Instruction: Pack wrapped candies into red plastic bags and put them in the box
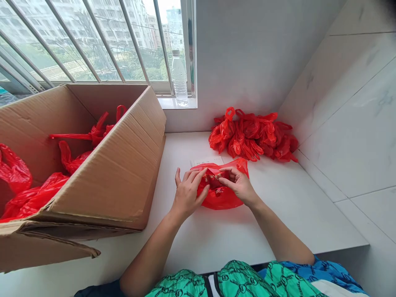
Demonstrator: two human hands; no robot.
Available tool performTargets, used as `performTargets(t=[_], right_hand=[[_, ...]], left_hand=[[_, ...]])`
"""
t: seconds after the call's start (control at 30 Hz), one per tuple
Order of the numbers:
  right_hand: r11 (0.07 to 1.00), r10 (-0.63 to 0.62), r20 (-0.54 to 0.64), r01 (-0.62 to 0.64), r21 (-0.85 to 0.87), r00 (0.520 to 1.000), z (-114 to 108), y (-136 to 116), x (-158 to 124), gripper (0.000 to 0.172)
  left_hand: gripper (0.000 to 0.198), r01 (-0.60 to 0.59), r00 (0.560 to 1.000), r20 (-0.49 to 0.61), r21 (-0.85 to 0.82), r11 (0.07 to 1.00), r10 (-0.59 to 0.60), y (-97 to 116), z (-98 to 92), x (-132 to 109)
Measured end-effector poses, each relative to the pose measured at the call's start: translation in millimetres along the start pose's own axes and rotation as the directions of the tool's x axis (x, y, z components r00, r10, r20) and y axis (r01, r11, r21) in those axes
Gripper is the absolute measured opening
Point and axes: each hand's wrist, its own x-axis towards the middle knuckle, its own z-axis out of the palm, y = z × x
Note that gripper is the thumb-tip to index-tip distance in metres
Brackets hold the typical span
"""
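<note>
A dark red packet with gold print (213, 178) rests over a red plastic bag (224, 203) on the white counter. My left hand (190, 192) is at the packet's left side, its fingers along the upper edge and the thumb lower down, holding it. On the right side, my right hand (239, 185) pinches the packet between thumb and fingers. The bag spreads out under both hands, and its contents cannot be made out. Part of a pale printed sheet or card (207, 161) shows behind the bag.
To the left stands a large open cardboard box (114, 173) with several red bags (46, 192) inside. A heap of knotted red bags (253, 134) lies against the back wall. A clear water bottle (179, 78) stands on the sill by the barred window. Tiled wall (355, 103) bounds the right.
</note>
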Motion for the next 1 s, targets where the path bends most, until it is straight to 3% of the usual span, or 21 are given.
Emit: performTargets(t=[0.07, 0.17, 0.33, 0.5, 0.63, 0.77, 0.87, 1.0], right_hand=[[0.994, 0.019, 0.009, -0.020, 0.107, 1.000, 2, 1, 0, 0.035], [0.991, 0.021, 0.036, -0.026, 0.130, 0.999, 5, -2, -2, 0.036], [0.996, 0.040, 0.129, -0.050, 0.075, 0.991, -1, -14, -6, 0.037], [0.978, 0.164, 0.264, -0.191, 0.080, 0.951, -3, -13, -8, 0.046], [0.984, 0.112, 0.214, -0.139, 0.112, 0.970, -1, -7, -8, 0.051], [0.992, 0.048, 0.139, -0.063, 0.108, 0.989, 1, -6, -7, 0.048], [0.993, 0.065, 0.136, -0.078, 0.093, 0.989, 2, -7, -7, 0.046], [0.988, 0.102, 0.167, -0.119, 0.099, 0.981, 3, -9, -9, 0.048]], left_hand=[[0.033, 0.012, 1.000, -0.025, -0.096, 0.995, -0.014, 2, -0.4, 1], [0.013, 0.029, 0.998, -0.053, -0.221, 0.975, -0.041, 2, 2.2, 0], [0.009, -0.006, 0.987, -0.157, -0.240, 0.971, -0.033, 1, 2.1, 0], [0.015, -0.102, 0.967, -0.248, -0.177, 0.979, 0.056, 0, -0.7, 1], [0.009, -0.069, 0.960, -0.279, -0.189, 0.980, 0.013, -2, 2.6, 1], [0.012, 0.079, 0.981, -0.155, -0.245, 0.966, -0.120, -4, 5.2, 0], [0.019, 0.056, 0.997, -0.045, -0.207, 0.977, -0.066, -4, 6.8, 0], [0.024, 0.026, 0.998, -0.052, -0.248, 0.968, -0.040, -2, 11.3, -1]])
